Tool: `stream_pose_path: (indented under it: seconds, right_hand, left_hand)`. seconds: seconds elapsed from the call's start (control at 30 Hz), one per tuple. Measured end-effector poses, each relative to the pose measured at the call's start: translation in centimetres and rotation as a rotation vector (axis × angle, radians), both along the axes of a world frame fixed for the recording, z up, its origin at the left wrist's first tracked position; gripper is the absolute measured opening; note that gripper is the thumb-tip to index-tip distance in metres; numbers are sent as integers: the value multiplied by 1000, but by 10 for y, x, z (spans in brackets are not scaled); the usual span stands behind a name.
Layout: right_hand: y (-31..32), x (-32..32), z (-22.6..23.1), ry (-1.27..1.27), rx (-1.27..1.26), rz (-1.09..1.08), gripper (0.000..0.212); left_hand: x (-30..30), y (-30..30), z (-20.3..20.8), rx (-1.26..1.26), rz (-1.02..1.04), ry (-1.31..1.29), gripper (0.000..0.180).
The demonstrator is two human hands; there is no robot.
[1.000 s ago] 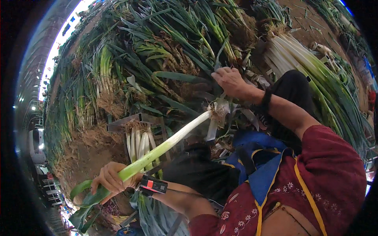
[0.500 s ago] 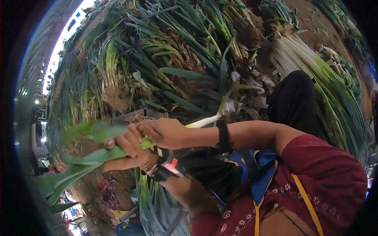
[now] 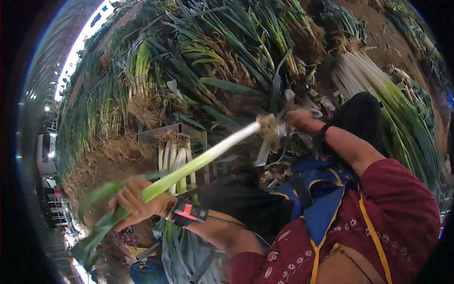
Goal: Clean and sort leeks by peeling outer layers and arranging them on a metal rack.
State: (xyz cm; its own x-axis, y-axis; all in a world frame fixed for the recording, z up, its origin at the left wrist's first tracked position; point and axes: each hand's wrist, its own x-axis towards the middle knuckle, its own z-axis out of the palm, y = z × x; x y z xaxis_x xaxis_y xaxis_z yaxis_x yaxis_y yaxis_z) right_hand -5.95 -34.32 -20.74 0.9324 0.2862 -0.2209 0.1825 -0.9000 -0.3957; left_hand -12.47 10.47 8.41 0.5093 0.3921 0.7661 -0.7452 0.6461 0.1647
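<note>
- the leek [image 3: 208,161] is held aslant in mid-air, leafy end at lower left, root end up towards the middle, passing over the bundled leeks [image 3: 177,163] that stand in the metal frame [image 3: 160,134].
- it should be light for its length, if somewhat root-heavy when held from the leaves; the pale shank looks straight and stiff enough to stay level from one end.
- the green leaves [image 3: 97,239] look limp and floppy, likely to fold or tear if pulled alone.
- the shank is smooth and perhaps slick; a firm wrap where the leaves join it seems the surest hold, since hard squeezing could bruise the outer layers.
- the roots [image 3: 268,124] look like a dry, brittle tuft, poor for gripping; a loose pale strip [image 3: 263,154] hangs by them.
- of the hands, the left hand [image 3: 135,199] is wrapped round the green part, fingers curled over it.
- the right hand [image 3: 305,120] is near the roots, blurred; i cannot tell how far its fingers are bent or whether they pinch anything.
</note>
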Motion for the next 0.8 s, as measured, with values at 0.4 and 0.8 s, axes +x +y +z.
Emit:
stream_pose_path:
  seconds: [0.4,0.8]
  right_hand:
    - [80,36,164,-433,690,-376,24]
    - [151,-10,214,-352,750,526,33]
  left_hand:
    - [-16,33,-7,-62,-60,-112,64]
    - [-15,24,-7,-120,-109,-137,65]
